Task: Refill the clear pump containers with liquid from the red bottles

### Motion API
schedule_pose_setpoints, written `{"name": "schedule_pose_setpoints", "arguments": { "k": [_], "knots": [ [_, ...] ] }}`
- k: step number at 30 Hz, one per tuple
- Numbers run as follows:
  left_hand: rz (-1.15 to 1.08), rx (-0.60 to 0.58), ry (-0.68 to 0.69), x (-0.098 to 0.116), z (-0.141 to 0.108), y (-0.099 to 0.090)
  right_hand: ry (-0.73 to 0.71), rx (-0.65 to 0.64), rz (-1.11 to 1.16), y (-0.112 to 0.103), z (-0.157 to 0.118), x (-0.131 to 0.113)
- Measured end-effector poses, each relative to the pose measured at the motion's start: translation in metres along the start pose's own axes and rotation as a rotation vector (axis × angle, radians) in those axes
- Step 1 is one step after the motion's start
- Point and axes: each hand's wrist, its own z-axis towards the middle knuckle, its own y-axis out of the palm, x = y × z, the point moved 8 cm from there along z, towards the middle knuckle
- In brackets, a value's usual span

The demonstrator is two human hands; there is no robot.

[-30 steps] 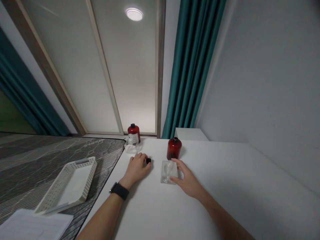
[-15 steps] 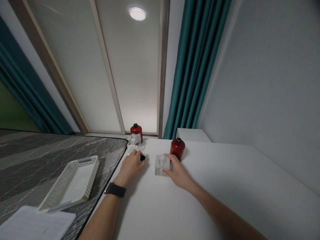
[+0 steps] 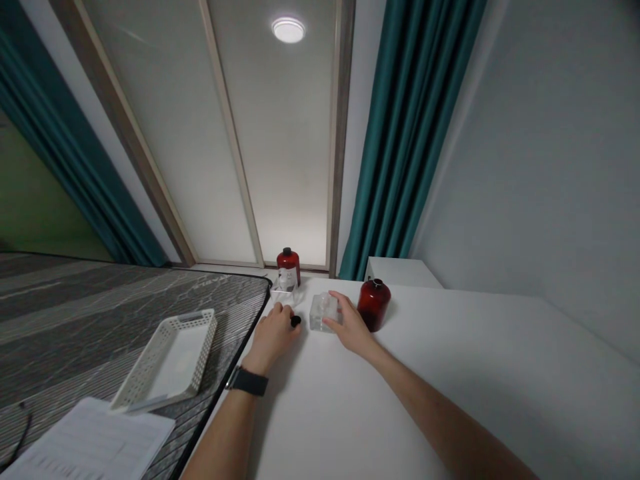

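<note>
My left hand [image 3: 274, 332], with a dark watch on its wrist, is closed round a small black cap [image 3: 295, 321] at its fingertips. My right hand [image 3: 350, 324] holds a clear square glass container [image 3: 323, 313] between thumb and fingers, on the white table. Just right of that hand stands a dark red bottle [image 3: 374, 305] with an open-looking neck. Beyond my left hand is another clear container [image 3: 284, 291], in front of a red bottle [image 3: 289, 261] that has a black cap and a pale label.
On the grey patterned surface [image 3: 235, 293] at the left lie a white perforated basket [image 3: 175, 363] and printed paper sheets [image 3: 95, 443]. A white box-like piece [image 3: 403, 272] stands behind the white table [image 3: 320, 413]. Teal curtains hang beyond.
The clear container in my right hand has moved away from the nearer red bottle, to the left and forward. My left hand still holds the black cap. The view has shifted slightly.
</note>
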Motion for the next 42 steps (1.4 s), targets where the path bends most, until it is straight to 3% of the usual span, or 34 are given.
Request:
{"name": "schedule_pose_setpoints", "arguments": {
  "k": [7, 14, 16, 21, 24, 29, 35, 42],
  "knots": [
    [-0.030, -0.014, -0.009, -0.001, 0.000, -0.001, 0.009, -0.015, 0.025, 0.004, 0.007, 0.014],
    [-0.077, -0.017, 0.033, 0.005, -0.002, -0.008, 0.004, -0.004, 0.021, -0.003, 0.005, 0.003],
    [-0.104, 0.028, 0.051, 0.008, -0.003, -0.014, -0.001, -0.004, 0.018, -0.008, 0.000, -0.003],
    [-0.170, 0.275, 0.085, 0.015, -0.009, -0.038, -0.039, -0.015, 0.018, -0.021, -0.020, -0.025],
    [-0.188, 0.363, 0.173, 0.027, -0.014, -0.043, -0.051, -0.005, -0.010, -0.031, -0.034, -0.036],
    [-0.162, 0.435, 0.357, 0.060, -0.028, -0.039, -0.028, 0.107, -0.051, -0.056, -0.052, -0.039],
    [-0.252, 0.413, 0.510, 0.096, -0.047, -0.028, 0.051, 0.220, -0.083, -0.088, -0.063, -0.029],
    [-0.355, 0.346, 0.506, 0.102, -0.050, -0.020, 0.046, 0.410, -0.153, -0.120, -0.058, -0.023]
  ]
}}
